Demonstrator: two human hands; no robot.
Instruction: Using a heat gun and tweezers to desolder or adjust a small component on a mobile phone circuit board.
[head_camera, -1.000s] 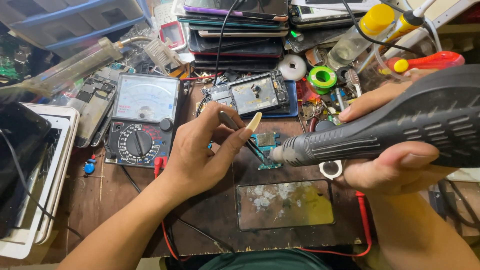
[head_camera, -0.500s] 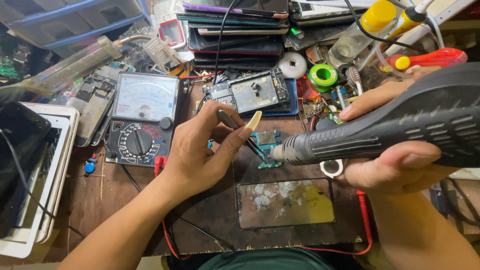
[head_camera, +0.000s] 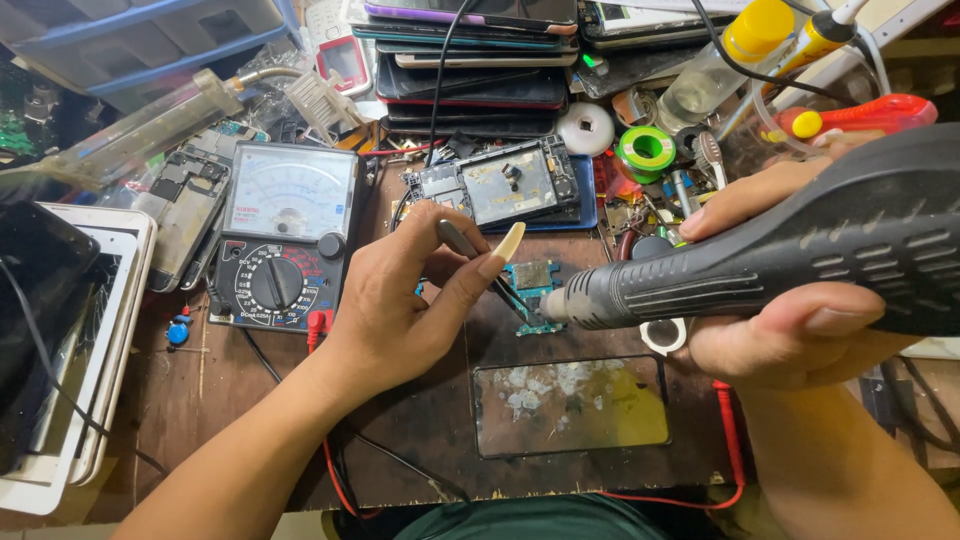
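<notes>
Change: nothing has shifted since a second ago; both my hands and the small board sit as they were.
Desk: dark, scuffed wood, crowded with parts.
Hot-air tool: the biggest thing here, black and ribbed, lying level with its metal nozzle right at the circuit board's right edge.
Right hand: my fingers are wrapped fully around the tool's body, thumb underneath.
Left hand: left of the circuit board, fingers pinched shut on the tweezers.
Multimeter: analogue, black dial, well left of the circuit board.
Glass panel: smeared, lying flat just below the circuit board.
Phone frame: opened, above the circuit board.
Solder roll: green, up and right of the circuit board.
Tweezers: tips slant down onto the circuit board.
Circuit board: small, teal, flat on the desk between my two hands.
</notes>
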